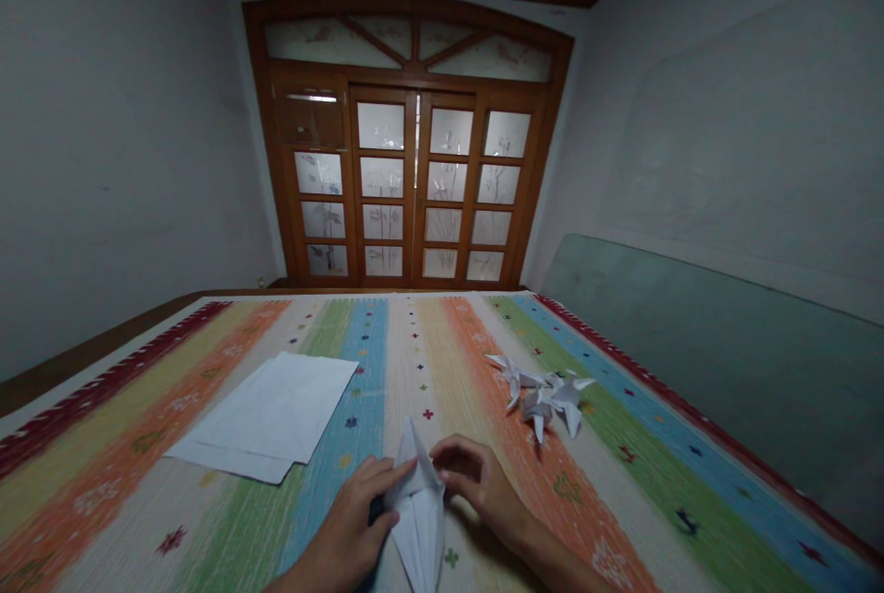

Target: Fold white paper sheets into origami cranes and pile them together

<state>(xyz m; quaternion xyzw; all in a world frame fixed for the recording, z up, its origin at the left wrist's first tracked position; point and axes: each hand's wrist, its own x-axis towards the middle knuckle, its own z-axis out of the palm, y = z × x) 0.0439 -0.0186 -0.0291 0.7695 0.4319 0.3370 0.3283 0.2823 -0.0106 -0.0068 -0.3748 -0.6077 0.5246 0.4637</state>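
A white sheet of paper folded into a long, pointed diamond (423, 519) lies on the striped cloth in front of me, its tip pointing away. My left hand (352, 515) grips its left side, with the thumb low and the fingers across the upper part. On the other side, my right hand (483, 487) pinches the right edge near the middle, thumb and forefinger bent together. An upper flap of the folded paper stands slightly raised between both hands.
White square sheets (276, 413) lie stacked to the left. Several folded paper cranes (542, 395) sit grouped to the right. A colourful striped tablecloth (608, 501) covers the table. Beyond it are wooden glass-paned doors (414, 179), and a pale green panel (691, 335) stands along the right.
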